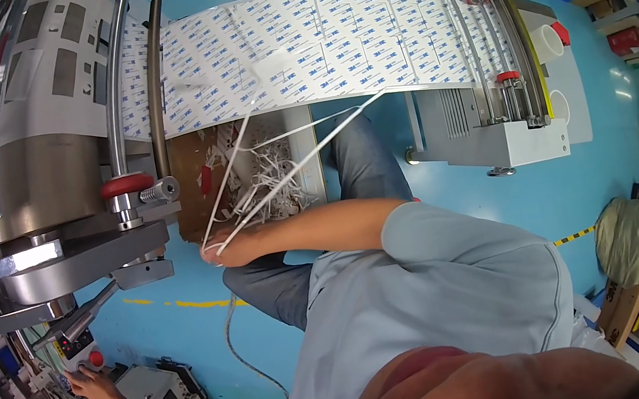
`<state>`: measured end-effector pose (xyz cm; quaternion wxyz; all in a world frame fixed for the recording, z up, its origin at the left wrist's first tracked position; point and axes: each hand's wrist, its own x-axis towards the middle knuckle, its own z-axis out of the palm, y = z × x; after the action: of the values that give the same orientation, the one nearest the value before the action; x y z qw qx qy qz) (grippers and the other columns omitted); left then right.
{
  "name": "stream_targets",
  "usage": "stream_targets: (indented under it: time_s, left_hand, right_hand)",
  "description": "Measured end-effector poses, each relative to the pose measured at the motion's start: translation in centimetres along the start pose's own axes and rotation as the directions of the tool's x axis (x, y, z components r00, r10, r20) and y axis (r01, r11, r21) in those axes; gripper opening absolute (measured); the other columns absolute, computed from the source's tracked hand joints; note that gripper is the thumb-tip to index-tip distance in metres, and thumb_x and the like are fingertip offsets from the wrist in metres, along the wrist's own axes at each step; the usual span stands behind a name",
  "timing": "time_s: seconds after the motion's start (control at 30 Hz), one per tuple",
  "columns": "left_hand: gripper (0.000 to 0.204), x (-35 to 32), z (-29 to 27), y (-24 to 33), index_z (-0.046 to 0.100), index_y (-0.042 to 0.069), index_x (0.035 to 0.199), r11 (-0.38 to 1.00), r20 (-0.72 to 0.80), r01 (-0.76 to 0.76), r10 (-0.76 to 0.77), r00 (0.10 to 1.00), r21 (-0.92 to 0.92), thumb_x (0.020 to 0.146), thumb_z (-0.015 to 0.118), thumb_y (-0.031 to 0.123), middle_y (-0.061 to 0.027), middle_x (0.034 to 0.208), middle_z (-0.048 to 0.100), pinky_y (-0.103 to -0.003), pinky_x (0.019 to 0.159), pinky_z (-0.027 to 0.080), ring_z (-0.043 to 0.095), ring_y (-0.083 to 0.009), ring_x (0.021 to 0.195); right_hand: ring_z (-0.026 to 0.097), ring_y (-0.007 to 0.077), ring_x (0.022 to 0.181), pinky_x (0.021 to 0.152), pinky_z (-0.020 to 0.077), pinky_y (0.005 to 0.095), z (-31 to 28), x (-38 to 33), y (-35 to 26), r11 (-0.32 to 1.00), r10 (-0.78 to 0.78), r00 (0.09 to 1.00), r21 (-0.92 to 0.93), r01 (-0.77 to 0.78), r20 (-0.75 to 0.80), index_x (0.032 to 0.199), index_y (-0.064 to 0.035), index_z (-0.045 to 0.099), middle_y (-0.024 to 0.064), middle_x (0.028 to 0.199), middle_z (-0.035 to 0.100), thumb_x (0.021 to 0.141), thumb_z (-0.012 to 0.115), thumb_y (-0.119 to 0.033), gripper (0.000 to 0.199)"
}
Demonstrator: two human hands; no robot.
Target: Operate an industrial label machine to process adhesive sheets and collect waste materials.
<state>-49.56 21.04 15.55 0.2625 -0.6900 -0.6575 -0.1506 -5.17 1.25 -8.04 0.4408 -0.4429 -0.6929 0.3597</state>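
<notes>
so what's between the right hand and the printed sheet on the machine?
Head view: thin white strips run taut from the right hand up to the printed sheet, above a box of scraps.

Glossy printed paper web (326,44), polished metal rollers (116,73)

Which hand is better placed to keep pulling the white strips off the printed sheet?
Right. The right hand already pinches the white strips running up to the printed sheet; the left hand is down at the control panel.

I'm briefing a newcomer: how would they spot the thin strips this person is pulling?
Start at the wide printed white sheet across the machine. Thin white strips slant from its near edge to the right hand, above a box of scrap. Unlike that tangled scrap, they are taut and straight.
</notes>
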Motion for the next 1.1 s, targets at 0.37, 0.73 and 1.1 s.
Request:
stream_targets:
  time_s: [0.37,0.73,1.1]
  left_hand:
    - [0.044,-14.4,-4.6,21.7,0.044,0.0,0.125,0.801,0.204,-0.269,0.431,0.879,-0.534,0.086,0.059,0.014,-0.0185,0.123,0.049,-0.04,0.096,0.036,0.047,-0.0318,0.112]
    - [0.02,-17.2,-3.8,44.0,0.063,0.003,0.096,0.395,0.298,0.043,0.614,0.731,-0.918,0.088,0.055,0.02,-0.0109,0.077,0.065,-0.031,0.066,0.048,0.062,-0.0207,0.071]
    - [0.023,-17.6,-3.8,43.3,0.058,0.0,0.109,0.288,0.425,0.32,0.712,0.559,-0.903,0.089,0.056,0.011,-0.0019,0.087,0.06,-0.021,0.07,0.043,0.052,-0.0068,0.077]
  right_hand:
    - [0.056,0.0307,0.09,0.075,0.0452,0.0407,1.6,2.7,1.9,0.978,-0.04,0.986,-0.194,0.072,0.164,0.092,-0.0062,0.054,0.0127,0.097,0.056,0.084,0.044,-0.019,0.017]
    - [0.054,0.0199,0.1,0.088,0.0441,0.0337,-2.9,-6.3,4.5,0.938,0.164,0.986,0.308,-0.158,0.009,0.126,-0.0021,0.045,0.0128,0.122,0.052,0.079,0.068,-0.029,0.058]
    - [0.045,0.02,0.118,0.099,0.0353,0.033,-13.0,-9.7,-0.1,0.562,0.29,0.85,0.797,0.22,-0.439,0.144,-0.0102,0.016,0.0116,0.14,0.034,0.074,0.071,-0.01,0.088]
